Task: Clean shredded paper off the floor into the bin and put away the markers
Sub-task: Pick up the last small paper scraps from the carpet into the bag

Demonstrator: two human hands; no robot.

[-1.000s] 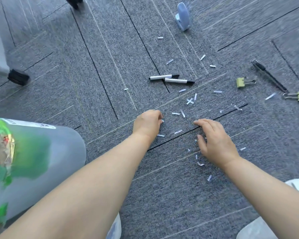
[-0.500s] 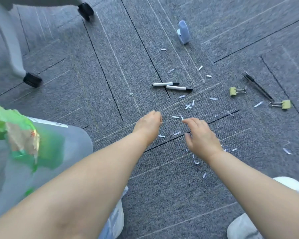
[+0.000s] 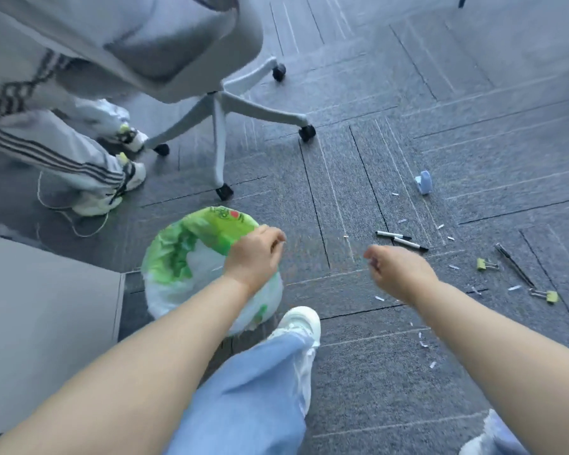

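A grey carpet-tiled floor point(image 3: 342, 372) is seen, with an office chair point(image 3: 217, 103) standing at the far side. The left hand point(image 3: 255, 254) has been lifted off the carpet and is now held over the rim of the bag-lined bin point(image 3: 168, 257), fingers curled. The right hand point(image 3: 396, 270) has been raised too and hangs curled between bin and markers point(image 3: 393, 235). Whether scraps are pinched in either hand cannot be told through the blur. A gathered handful is judged to be on its way in. Shredded paper point(image 3: 380, 298) remains strewn to the right, and the markers lie untouched.
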